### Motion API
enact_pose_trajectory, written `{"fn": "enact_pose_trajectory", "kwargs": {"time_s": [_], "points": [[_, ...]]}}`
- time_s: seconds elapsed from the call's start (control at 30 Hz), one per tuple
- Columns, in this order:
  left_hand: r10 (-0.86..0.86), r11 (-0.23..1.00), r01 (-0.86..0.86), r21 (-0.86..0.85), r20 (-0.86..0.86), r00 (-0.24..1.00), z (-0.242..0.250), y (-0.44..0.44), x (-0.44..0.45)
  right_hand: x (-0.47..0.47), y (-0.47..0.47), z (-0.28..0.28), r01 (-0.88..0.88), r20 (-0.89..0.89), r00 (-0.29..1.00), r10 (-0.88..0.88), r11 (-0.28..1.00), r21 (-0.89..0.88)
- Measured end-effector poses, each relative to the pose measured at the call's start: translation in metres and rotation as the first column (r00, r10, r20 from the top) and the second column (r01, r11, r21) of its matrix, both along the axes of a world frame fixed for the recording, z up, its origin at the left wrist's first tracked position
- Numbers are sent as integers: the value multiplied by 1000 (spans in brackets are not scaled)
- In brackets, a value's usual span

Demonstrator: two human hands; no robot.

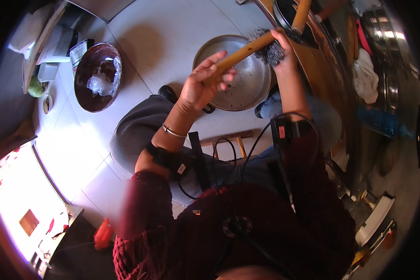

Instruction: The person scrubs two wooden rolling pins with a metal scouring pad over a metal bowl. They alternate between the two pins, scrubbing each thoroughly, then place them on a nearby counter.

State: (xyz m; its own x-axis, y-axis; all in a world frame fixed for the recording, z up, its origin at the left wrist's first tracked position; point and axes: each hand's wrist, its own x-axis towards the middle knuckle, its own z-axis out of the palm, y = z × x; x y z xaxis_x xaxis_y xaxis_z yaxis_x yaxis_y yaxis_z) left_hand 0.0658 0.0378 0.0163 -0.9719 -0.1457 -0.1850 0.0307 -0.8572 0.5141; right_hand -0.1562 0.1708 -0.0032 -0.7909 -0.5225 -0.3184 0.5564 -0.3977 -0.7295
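Note:
My left hand (204, 80) is closed around one end of a wooden rolling pin or stick (246, 51), with some of its fingers spread below it. Near the stick's far end, my right hand (286, 47) holds a dark grey wire scouring pad (275, 54) and rests its fingers at the wood. The pad lies against the stick. Below both hands, a wide metal pan (241, 89) with droplets inside sits on the tiled floor between my feet; a dark handle shows at its lower left, partly behind my left hand.
At left on the floor stands a brown basin (82, 87) with clear plastic in it, beside a small bowl (47, 104) and a green round thing (37, 86). Metal pots (385, 35), a white cloth (365, 77) and a blue plastic bottle (378, 120) are at right. Cables hang from my arms.

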Motion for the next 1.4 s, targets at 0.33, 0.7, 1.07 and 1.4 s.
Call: {"fn": "enact_pose_trajectory", "kwargs": {"time_s": [0.33, 0.7, 1.07, 1.4], "points": [[378, 911, -344, -227, 128, 917, -24, -9, -16, 98, 16, -45, -127, 16, 992, 126, 978, 167], [357, 610, 100, -786, 385, 851, -67, 5, -23, 102, -22, -23, 8, -605, 754, 257, 917, 399], [207, -131, 288, -949, 258, 944, -82, 33, -24, 81, -72, -39, 295, -649, 615, 447, 633, 716], [-35, 561, 468, -682, 546, 837, -75, 49, -8, 15, -38, -115, 360, -526, 805, 274, 479, 801]]}}
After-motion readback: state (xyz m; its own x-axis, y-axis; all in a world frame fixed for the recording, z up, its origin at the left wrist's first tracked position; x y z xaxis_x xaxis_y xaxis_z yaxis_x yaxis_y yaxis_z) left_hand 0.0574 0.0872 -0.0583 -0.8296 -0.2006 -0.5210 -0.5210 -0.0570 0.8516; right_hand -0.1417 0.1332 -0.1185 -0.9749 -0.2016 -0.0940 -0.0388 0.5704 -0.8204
